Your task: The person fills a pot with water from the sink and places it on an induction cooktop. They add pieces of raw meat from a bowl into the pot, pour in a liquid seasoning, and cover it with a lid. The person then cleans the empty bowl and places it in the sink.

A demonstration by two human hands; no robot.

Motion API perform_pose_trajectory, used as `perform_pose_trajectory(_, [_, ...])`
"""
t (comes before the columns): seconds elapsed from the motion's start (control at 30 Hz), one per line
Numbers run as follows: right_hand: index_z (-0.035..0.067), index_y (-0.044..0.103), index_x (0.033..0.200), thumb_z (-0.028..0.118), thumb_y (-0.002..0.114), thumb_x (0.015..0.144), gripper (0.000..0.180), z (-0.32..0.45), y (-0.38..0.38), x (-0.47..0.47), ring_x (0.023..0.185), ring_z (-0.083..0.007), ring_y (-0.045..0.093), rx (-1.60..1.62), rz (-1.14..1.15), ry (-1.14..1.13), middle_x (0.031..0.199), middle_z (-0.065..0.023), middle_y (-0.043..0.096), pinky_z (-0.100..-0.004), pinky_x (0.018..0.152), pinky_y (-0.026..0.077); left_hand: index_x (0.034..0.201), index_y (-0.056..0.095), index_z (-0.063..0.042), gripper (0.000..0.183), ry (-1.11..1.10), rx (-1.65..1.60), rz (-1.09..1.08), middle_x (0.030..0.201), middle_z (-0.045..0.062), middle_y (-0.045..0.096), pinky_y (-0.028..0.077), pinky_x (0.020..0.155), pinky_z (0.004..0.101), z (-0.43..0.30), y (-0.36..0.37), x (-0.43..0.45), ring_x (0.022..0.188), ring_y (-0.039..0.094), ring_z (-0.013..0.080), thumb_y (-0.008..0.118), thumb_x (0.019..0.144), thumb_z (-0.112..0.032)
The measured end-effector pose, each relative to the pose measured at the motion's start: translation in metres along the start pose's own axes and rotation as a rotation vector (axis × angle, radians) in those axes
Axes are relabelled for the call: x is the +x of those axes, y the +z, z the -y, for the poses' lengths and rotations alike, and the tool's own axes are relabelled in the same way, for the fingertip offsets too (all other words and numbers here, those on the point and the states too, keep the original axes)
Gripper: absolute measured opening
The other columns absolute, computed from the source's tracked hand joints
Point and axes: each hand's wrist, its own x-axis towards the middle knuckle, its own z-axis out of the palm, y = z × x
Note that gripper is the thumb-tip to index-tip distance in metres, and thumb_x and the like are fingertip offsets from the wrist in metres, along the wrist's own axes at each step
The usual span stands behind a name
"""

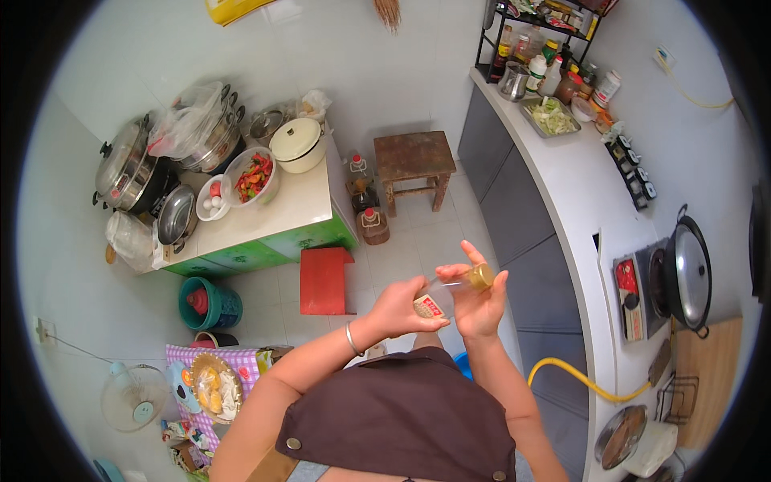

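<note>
A clear bottle [449,296] with a gold screw cap [481,277] is held tilted in front of the apron, its cap towards the upper right. My left hand [402,310] wraps the lower body, beside a red and cream label that bears writing. A silver bangle circles that wrist. Around the neck and cap, my right hand [482,310] has its fingers spread, the thumb close beside the cap and the index finger raised. Part of the palm shows behind the bottle. Whether the thumb touches the cap is hard to tell.
A grey-fronted counter [536,159] curves along the right, bearing a gas stove [639,295], a lidded wok [689,277] and a tray of chopped vegetables [551,116]. Ahead stand a wooden stool [414,158] and a red stool [324,282]. Pots and a bowl of red peppers [252,178] crowd the left cabinet.
</note>
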Motion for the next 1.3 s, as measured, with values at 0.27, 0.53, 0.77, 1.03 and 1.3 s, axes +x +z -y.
perform_pose_trajectory(0.27, [-0.010, 0.041, 0.130, 0.040, 0.041, 0.084, 0.068, 0.099, -0.061, 0.124, 0.078, -0.0229, 0.058, -0.047, -0.078, -0.145, 0.070, -0.0102, 0.061, -0.0358, 0.086, 0.044, 0.079, 0.052, -0.002, 0.056, 0.253, 0.110, -0.141, 0.070, 0.016, 0.056, 0.047, 0.058, 0.0383, -0.044, 0.032, 0.173, 0.063, 0.059, 0.0315, 0.086, 0.055, -0.040])
perform_pose_trajectory(0.53, [-0.006, 0.052, 0.116, 0.035, 0.037, 0.085, 0.053, 0.179, -0.118, 0.191, 0.071, -0.0239, 0.055, -0.078, -0.249, -0.343, 0.065, -0.0113, 0.058, -0.0370, 0.077, 0.045, 0.078, 0.052, -0.002, 0.053, 0.413, 0.102, -0.113, 0.068, 0.015, 0.057, 0.048, 0.056, 0.0385, -0.087, 0.072, 0.303, 0.061, 0.059, 0.0317, 0.085, 0.055, -0.037])
perform_pose_trajectory(0.77, [-0.005, 0.051, 0.118, 0.037, 0.034, 0.093, 0.052, 0.214, -0.169, 0.240, 0.074, -0.0242, 0.054, -0.061, -0.367, -0.407, 0.069, -0.0123, 0.058, -0.0372, 0.078, 0.044, 0.079, 0.052, -0.003, 0.050, 0.357, -0.018, 0.095, 0.069, 0.014, 0.061, 0.049, 0.056, 0.0356, -0.099, 0.100, 0.395, 0.061, 0.061, 0.0246, 0.086, 0.058, -0.033])
perform_pose_trajectory(1.03, [0.003, 0.038, 0.139, 0.068, 0.019, 0.095, 0.081, 0.250, -0.209, 0.340, 0.102, -0.0258, 0.058, -0.226, -0.377, -0.468, 0.100, -0.0151, 0.064, -0.0417, 0.096, 0.040, 0.084, 0.057, 0.000, 0.055, 0.321, -0.216, 0.359, 0.069, 0.013, 0.062, 0.049, 0.060, 0.0349, -0.097, 0.087, 0.526, 0.063, 0.062, 0.0205, 0.086, 0.061, -0.041])
perform_pose_trajectory(1.3, [0.003, 0.053, 0.126, 0.026, 0.067, 0.085, 0.048, 0.284, -0.213, 0.443, 0.104, -0.0179, 0.058, -0.769, -0.481, -0.307, 0.109, -0.0103, 0.065, -0.0332, 0.091, 0.045, 0.093, 0.059, 0.001, 0.070, 0.521, -0.026, 0.274, 0.077, 0.016, 0.062, 0.049, 0.066, 0.0379, -0.066, 0.038, 0.663, 0.071, 0.062, 0.0318, 0.086, 0.056, -0.052])
